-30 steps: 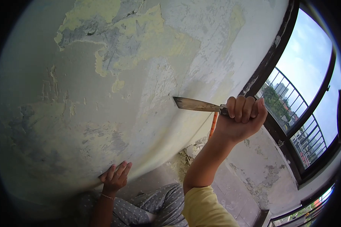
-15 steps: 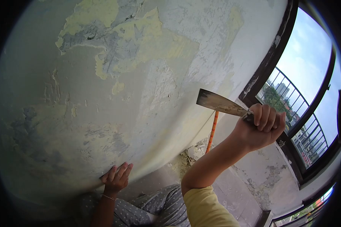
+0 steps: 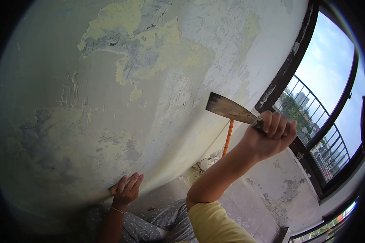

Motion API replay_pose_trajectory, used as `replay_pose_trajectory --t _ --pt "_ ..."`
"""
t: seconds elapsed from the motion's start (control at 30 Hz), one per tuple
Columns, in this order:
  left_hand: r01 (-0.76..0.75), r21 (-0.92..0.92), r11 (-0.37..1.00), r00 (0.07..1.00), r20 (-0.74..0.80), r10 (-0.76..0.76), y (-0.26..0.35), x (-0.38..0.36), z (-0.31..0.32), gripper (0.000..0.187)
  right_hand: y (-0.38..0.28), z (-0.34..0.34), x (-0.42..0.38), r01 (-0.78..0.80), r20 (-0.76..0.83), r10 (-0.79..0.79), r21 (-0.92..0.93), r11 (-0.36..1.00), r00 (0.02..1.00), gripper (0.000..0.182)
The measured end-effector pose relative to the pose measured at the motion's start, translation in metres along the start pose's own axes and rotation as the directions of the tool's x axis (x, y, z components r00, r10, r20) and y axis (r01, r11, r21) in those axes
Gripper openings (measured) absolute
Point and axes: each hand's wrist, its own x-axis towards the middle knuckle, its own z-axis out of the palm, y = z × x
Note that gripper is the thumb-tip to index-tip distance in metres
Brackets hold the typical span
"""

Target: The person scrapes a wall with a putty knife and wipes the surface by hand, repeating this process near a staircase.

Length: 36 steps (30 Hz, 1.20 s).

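Note:
My right hand point(image 3: 273, 135) is raised, its fingers wrapped round the handle of a putty knife point(image 3: 231, 108). The broad, stained metal blade points left and overlaps the wall in this view. The wall point(image 3: 158, 109) has peeled patches of yellowish and grey plaster and scraped marks. Low on it, my left hand point(image 3: 127, 188) lies with fingers stretched out and resting against the surface; a thin bracelet is at the wrist.
An orange striped pole point(image 3: 228, 137) stands behind my right arm. Crumbled debris point(image 3: 196, 171) lies at the wall's foot on the tiled floor point(image 3: 239, 206). At the right is a dark-framed window point(image 3: 286, 69) with a railing outside.
My right hand and the putty knife have shifted slightly left. The wall appears a little further right in the view. My left hand stays nearly in place on the wall.

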Motion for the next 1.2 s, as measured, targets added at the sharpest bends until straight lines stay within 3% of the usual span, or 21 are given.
replay_pose_trajectory --t 0.07,0.1,0.2,0.33,0.37,0.47,0.6,0.7,0.73,0.8,0.83,0.87,0.93,1.03,1.13,1.17,1.2 --pt "-0.004 -0.003 1.0 1.0 0.003 0.004 -0.001 0.003 -0.002 0.035 0.042 0.003 -0.013 -0.01 -0.126 -0.041 -0.378 0.926 0.991 0.043" --pt "0.001 -0.002 1.0 1.0 0.004 -0.001 0.0 0.004 -0.004 0.035 0.04 -0.001 -0.008 -0.08 -0.15 0.027 -0.359 0.93 0.988 0.043" --pt "0.005 0.004 1.0 1.0 0.006 -0.005 0.0 0.006 -0.006 0.035 0.027 0.005 -0.006 -0.05 -0.067 0.023 -0.438 0.898 0.998 0.041" --pt "0.005 0.017 1.0 1.0 -0.004 -0.005 0.0 0.004 -0.004 0.035 -0.025 0.003 0.004 0.055 0.083 -0.036 -0.245 0.968 0.996 0.042" --pt "0.023 0.0 1.0 1.0 -0.016 -0.023 0.001 0.004 -0.003 0.035 -0.018 0.009 -0.001 0.11 0.069 -0.093 -0.301 0.947 0.993 0.043" --pt "0.026 -0.019 0.999 0.999 -0.019 -0.027 0.0 0.006 -0.005 0.035 0.036 0.014 -0.024 0.007 0.002 -0.006 -0.507 0.862 1.0 0.042" --pt "0.019 0.004 1.0 1.0 -0.011 -0.019 0.0 0.008 -0.008 0.035 0.025 0.021 -0.013 -0.11 -0.003 0.126 -0.5 0.859 0.992 0.042" --pt "0.013 0.016 1.0 1.0 -0.006 -0.013 -0.001 0.009 -0.009 0.035 -0.003 0.014 0.002 0.01 -0.02 -0.023 -0.497 0.868 1.0 0.043" --pt "0.019 0.019 1.0 1.0 -0.009 -0.019 0.0 0.008 -0.008 0.035 -0.012 0.009 0.004 0.013 0.019 -0.006 -0.405 0.914 1.0 0.044" --pt "0.024 0.011 1.0 1.0 -0.018 -0.024 0.0 0.006 -0.005 0.035 0.008 0.01 -0.008 -0.003 -0.013 -0.003 -0.448 0.894 1.0 0.044" --pt "0.019 0.005 1.0 1.0 -0.016 -0.019 -0.001 0.006 -0.005 0.035 0.034 0.015 -0.021 -0.114 -0.082 0.086 -0.47 0.875 0.993 0.045" --pt "0.019 -0.001 1.0 1.0 -0.01 -0.019 -0.001 0.006 -0.005 0.035 0.034 0.008 -0.018 -0.074 0.001 0.085 -0.471 0.879 0.996 0.045" --pt "0.023 -0.007 1.0 1.0 -0.006 -0.023 0.001 0.006 -0.006 0.036 0.031 0.004 -0.01 -0.182 -0.073 0.167 -0.452 0.873 0.983 0.044" --pt "0.034 0.0 0.999 0.999 0.013 -0.034 0.0 0.007 -0.008 0.036 0.013 0.009 -0.005 -0.085 -0.09 0.046 -0.5 0.862 0.995 0.044" --pt "0.02 0.018 1.0 1.0 -0.005 -0.02 -0.001 0.005 -0.006 0.036 -0.01 0.006 -0.001 0.036 -0.034 -0.056 -0.436 0.899 0.998 0.046" --pt "0.026 0.01 1.0 1.0 -0.008 -0.026 0.0 0.005 -0.006 0.036 -0.001 0.005 -0.005 -0.008 -0.044 -0.01 -0.391 0.921 0.999 0.046" --pt "0.029 -0.001 1.0 1.0 -0.011 -0.029 0.0 0.006 -0.006 0.036 0.026 0.013 -0.017 -0.086 -0.159 0.009 -0.482 0.872 0.987 0.046"
